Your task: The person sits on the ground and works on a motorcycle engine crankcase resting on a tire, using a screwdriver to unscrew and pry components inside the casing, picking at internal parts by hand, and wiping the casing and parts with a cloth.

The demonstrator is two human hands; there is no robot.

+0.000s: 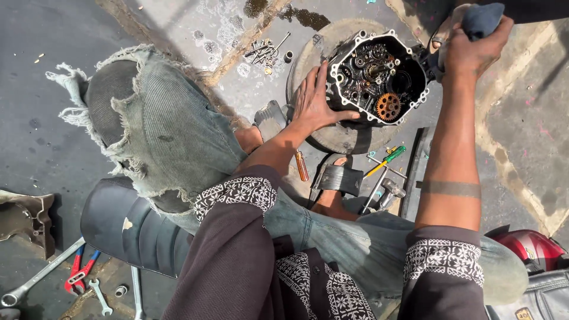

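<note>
Engine case (379,77), opened and showing dark oily gears plus one orange-brown sprocket (388,106), sitting tilted on a round worn disc (338,136) on the concrete floor (35,136), just ahead of the knees

Torn grey jeans (172,136) and a black padded seat (130,228) filling the near foreground; a red helmet (533,249) at lower right

Left hand (317,101) flat against the case's near rim, fingers spread wide, thumb hooked along the lower edge, bracing the casting. Right hand (471,50) at the far right corner of the case, fingers closed tight around a dark blue cloth (483,18)

Step in hand, by the look of it: wiping or cleaning the case's outer corner while holding it steady. Next move likely calling for a firm left-hand brace to stop the case rocking on the disc, and care to keep the cloth away from the exposed gear teeth

Smaller items nearby: a sandalled foot (338,178), a hammer (385,192), green and yellow screwdrivers (385,160), red pliers (80,272), spanners (38,278), and loose bolts (264,53) beyond the disc
</note>
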